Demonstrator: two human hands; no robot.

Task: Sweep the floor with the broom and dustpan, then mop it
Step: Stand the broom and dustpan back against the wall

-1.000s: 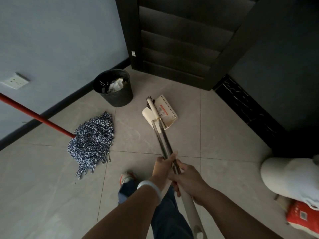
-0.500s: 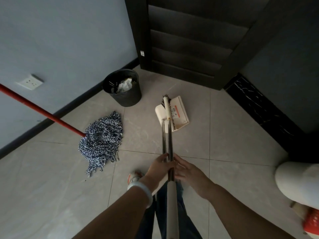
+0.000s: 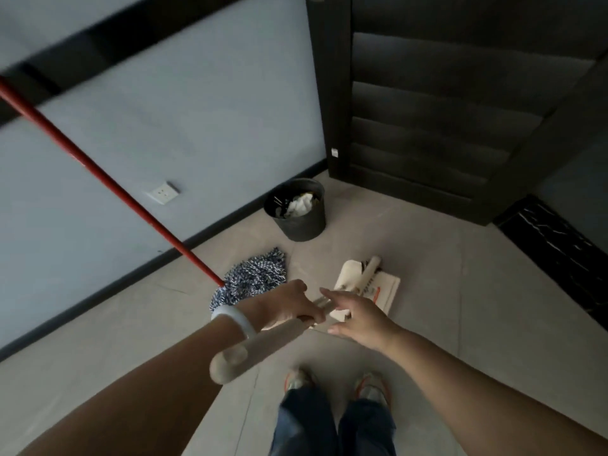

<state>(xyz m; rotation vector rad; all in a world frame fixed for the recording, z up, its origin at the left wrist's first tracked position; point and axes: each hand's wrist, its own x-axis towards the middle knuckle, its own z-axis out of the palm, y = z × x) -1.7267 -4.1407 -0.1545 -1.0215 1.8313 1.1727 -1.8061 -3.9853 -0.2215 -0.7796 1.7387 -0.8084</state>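
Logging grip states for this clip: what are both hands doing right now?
Left hand: gripping the broom-and-dustpan handle.
Right hand: open, fingers extended, holding nothing.

Left hand (image 3: 289, 306) grips broom handle (image 3: 250, 348); right hand (image 3: 358, 315) open beside it; dustpan (image 3: 383, 291), mop (image 3: 253, 279), bin (image 3: 301, 222) on floor (image 3: 460, 291).

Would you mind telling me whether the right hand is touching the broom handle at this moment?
Cannot tell. In the head view the right hand is open beside the broom handle, fingertips overlapping it; only the left hand plainly grips it.
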